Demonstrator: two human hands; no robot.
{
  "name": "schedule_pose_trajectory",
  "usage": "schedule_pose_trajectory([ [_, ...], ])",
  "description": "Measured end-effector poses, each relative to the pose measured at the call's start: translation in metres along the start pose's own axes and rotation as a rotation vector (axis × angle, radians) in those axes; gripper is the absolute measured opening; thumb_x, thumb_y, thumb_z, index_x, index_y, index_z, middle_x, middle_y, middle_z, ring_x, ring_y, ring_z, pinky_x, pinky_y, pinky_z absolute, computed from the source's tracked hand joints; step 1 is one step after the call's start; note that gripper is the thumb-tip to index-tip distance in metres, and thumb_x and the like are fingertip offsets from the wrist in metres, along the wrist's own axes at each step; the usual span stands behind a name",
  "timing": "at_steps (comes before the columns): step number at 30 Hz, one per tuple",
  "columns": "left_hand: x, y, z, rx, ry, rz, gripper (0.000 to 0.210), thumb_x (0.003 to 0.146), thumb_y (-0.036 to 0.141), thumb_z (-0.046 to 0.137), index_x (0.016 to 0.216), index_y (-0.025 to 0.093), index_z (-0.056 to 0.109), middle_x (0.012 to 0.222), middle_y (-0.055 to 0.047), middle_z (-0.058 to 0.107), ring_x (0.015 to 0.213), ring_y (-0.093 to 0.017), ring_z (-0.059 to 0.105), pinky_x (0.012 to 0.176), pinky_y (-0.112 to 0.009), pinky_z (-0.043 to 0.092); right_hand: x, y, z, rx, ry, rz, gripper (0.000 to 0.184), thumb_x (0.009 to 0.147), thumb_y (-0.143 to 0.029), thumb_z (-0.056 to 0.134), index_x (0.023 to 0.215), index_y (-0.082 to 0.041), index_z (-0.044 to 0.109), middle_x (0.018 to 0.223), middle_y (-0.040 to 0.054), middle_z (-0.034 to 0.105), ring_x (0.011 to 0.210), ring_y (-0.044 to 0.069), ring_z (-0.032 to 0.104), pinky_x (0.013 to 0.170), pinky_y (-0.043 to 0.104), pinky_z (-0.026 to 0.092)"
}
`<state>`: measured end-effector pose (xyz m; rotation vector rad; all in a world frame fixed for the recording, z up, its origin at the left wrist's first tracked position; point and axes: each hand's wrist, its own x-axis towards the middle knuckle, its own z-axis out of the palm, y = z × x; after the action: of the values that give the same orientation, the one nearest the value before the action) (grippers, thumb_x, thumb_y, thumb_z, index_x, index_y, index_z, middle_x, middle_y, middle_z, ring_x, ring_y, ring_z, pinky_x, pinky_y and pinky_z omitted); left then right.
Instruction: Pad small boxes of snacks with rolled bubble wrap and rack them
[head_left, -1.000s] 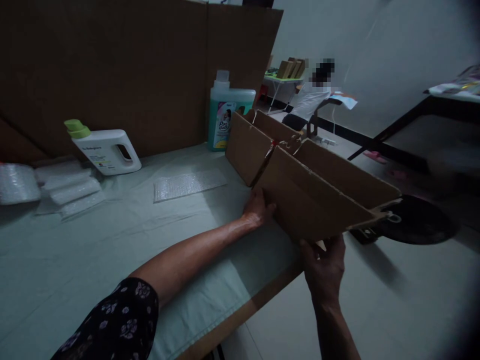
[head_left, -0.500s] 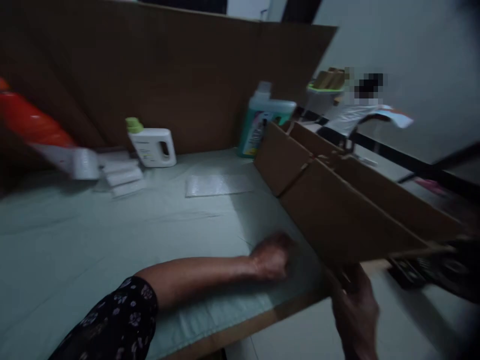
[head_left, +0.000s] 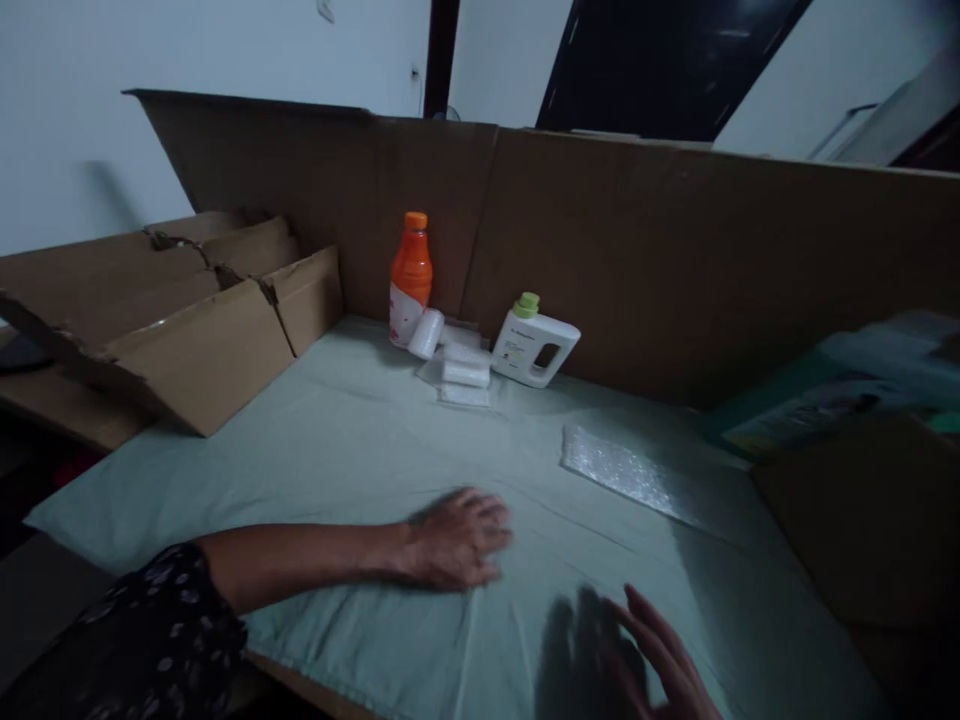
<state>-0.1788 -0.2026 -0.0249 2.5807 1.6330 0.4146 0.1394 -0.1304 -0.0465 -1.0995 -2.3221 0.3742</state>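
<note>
My left hand (head_left: 459,540) lies on the pale green cloth (head_left: 360,440), palm down, fingers apart and holding nothing. At the bottom, my right hand (head_left: 664,665) is partly in view with its fingers stretched out and a shadow beside it; nothing shows in it. A flat strip of bubble wrap (head_left: 622,470) lies beyond the two hands, on the right. Farther back, a white jug with a green cap (head_left: 534,345) leans to one side beside several folded pieces of bubble wrap (head_left: 466,370). A bubble-wrap roll (head_left: 427,334) rests against an orange bottle (head_left: 412,270).
A tall cardboard panel (head_left: 637,250) borders the back. Cardboard boxes with open flaps (head_left: 202,350) stand at the left edge. On the right are a blurred teal bottle (head_left: 817,390) and a dark cardboard box (head_left: 862,510). The table's wooden edge (head_left: 307,690) shows below the cloth.
The view has swung left, bringing the left-hand boxes into sight. My right hand has come off the right-hand box to over the cloth. My left hand has gone from curled to spread.
</note>
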Motion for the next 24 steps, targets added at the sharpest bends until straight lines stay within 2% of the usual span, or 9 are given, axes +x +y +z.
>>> schedule_pose_trajectory([
  [1, -0.014, -0.02, -0.007, -0.018, -0.002, -0.111, 0.046, 0.096, 0.044, 0.056, 0.131, 0.016, 0.063, 0.145, -0.015, 0.059, 0.14, -0.03, 0.049, 0.117, -0.047, 0.036, 0.025, -0.004, 0.009, -0.039, -0.053, -0.046, 0.037, 0.093, -0.044, 0.053, 0.127, -0.035, 0.065, 0.145, 0.0061, 0.059, 0.121, 0.03, 0.065, 0.091, 0.045, 0.061],
  [3, -0.042, -0.058, -0.018, -0.061, 0.021, -0.319, 0.044, 0.094, 0.036, 0.06, 0.132, 0.014, 0.063, 0.147, -0.015, 0.057, 0.142, -0.031, 0.046, 0.118, -0.048, 0.036, 0.079, -0.004, 0.024, -0.151, 0.031, -0.068, 0.041, 0.092, -0.042, 0.051, 0.127, -0.028, 0.066, 0.141, 0.0105, 0.061, 0.121, 0.031, 0.064, 0.095, 0.048, 0.058],
  [5, -0.067, -0.088, -0.024, -0.108, 0.095, -0.472, 0.042, 0.093, 0.029, 0.059, 0.132, 0.014, 0.063, 0.149, -0.015, 0.055, 0.143, -0.03, 0.045, 0.119, -0.049, 0.036, 0.133, 0.002, 0.035, -0.308, 0.004, -0.056, 0.047, 0.087, -0.039, 0.054, 0.128, -0.018, 0.066, 0.14, 0.0169, 0.061, 0.122, 0.034, 0.062, 0.1, 0.051, 0.053],
  [7, -0.088, -0.106, -0.025, -0.139, 0.164, -0.555, 0.04, 0.093, 0.026, 0.057, 0.131, 0.014, 0.064, 0.149, -0.015, 0.055, 0.143, -0.029, 0.046, 0.119, -0.049, 0.037, 0.179, 0.011, 0.042, -0.455, -0.066, 0.003, 0.044, 0.085, -0.037, 0.055, 0.122, -0.017, 0.07, 0.136, 0.0179, 0.065, 0.116, 0.036, 0.065, 0.093, 0.049, 0.053],
  [10, -0.104, -0.113, -0.023, -0.164, 0.232, -0.581, 0.035, 0.092, 0.024, 0.058, 0.124, 0.015, 0.068, 0.146, -0.013, 0.059, 0.14, -0.027, 0.048, 0.118, -0.048, 0.039, 0.225, 0.015, 0.048, -0.526, -0.129, 0.029, 0.03, 0.086, -0.03, 0.049, 0.093, -0.022, 0.077, 0.111, 0.0134, 0.076, 0.094, 0.032, 0.072, 0.074, 0.042, 0.053],
  [12, -0.105, -0.111, -0.022, -0.185, 0.274, -0.579, 0.03, 0.09, 0.024, 0.061, 0.118, 0.017, 0.071, 0.142, -0.012, 0.062, 0.138, -0.026, 0.05, 0.118, -0.047, 0.04, 0.241, 0.01, 0.051, -0.516, -0.105, 0.01, 0.033, 0.087, -0.028, 0.044, 0.081, -0.022, 0.076, 0.096, 0.013, 0.078, 0.082, 0.031, 0.073, 0.066, 0.04, 0.05],
  [14, -0.103, -0.11, -0.021, -0.207, 0.305, -0.572, 0.026, 0.089, 0.024, 0.062, 0.112, 0.017, 0.073, 0.139, -0.011, 0.064, 0.137, -0.026, 0.051, 0.118, -0.047, 0.04, 0.249, -0.005, 0.06, -0.488, -0.059, -0.027, 0.037, 0.089, -0.03, 0.04, 0.084, -0.02, 0.076, 0.094, 0.0152, 0.079, 0.079, 0.031, 0.072, 0.065, 0.039, 0.049],
  [21, -0.101, -0.113, -0.022, -0.23, 0.34, -0.56, 0.026, 0.086, 0.021, 0.064, 0.11, 0.018, 0.073, 0.138, -0.011, 0.063, 0.136, -0.027, 0.05, 0.119, -0.044, 0.04, 0.262, -0.11, 0.139, -0.261, -0.094, -0.354, 0.037, 0.098, -0.038, 0.045, 0.114, -0.024, 0.075, 0.118, 0.0091, 0.076, 0.11, 0.026, 0.07, 0.098, 0.041, 0.05],
  [24, -0.101, -0.112, -0.023, -0.204, 0.347, -0.55, 0.027, 0.087, 0.023, 0.063, 0.112, 0.018, 0.071, 0.138, -0.012, 0.062, 0.136, -0.026, 0.05, 0.12, -0.044, 0.038, 0.276, -0.149, 0.162, -0.131, -0.209, -0.49, 0.04, 0.093, -0.048, 0.056, 0.122, -0.025, 0.072, 0.131, 0.0109, 0.07, 0.115, 0.031, 0.067, 0.096, 0.049, 0.052],
])
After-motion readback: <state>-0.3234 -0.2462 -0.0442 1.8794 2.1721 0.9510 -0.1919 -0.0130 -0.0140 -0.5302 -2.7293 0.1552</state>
